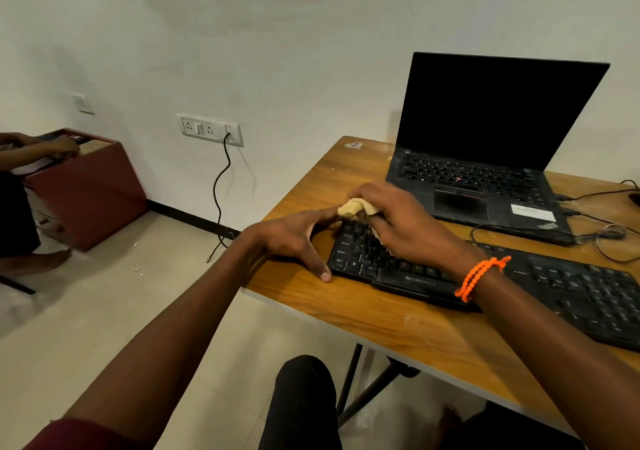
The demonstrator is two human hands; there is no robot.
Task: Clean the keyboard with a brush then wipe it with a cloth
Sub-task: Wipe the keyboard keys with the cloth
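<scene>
A black keyboard (561,290) lies across the wooden table (398,325), its left end near the table's left edge. My right hand (401,221) grips a bunched yellow cloth (356,208) and presses it on the keys at the keyboard's upper left corner. My left hand (298,238) holds the keyboard's left end, thumb at the front corner and fingers stretched along the back corner. No brush is in view.
An open black laptop (485,158) with a dark screen stands behind the keyboard. Cables (602,231) trail on the table at the right. Another person's hands (52,146) work at a red box (90,186) on the floor to the left. A cord (221,186) hangs from a wall socket.
</scene>
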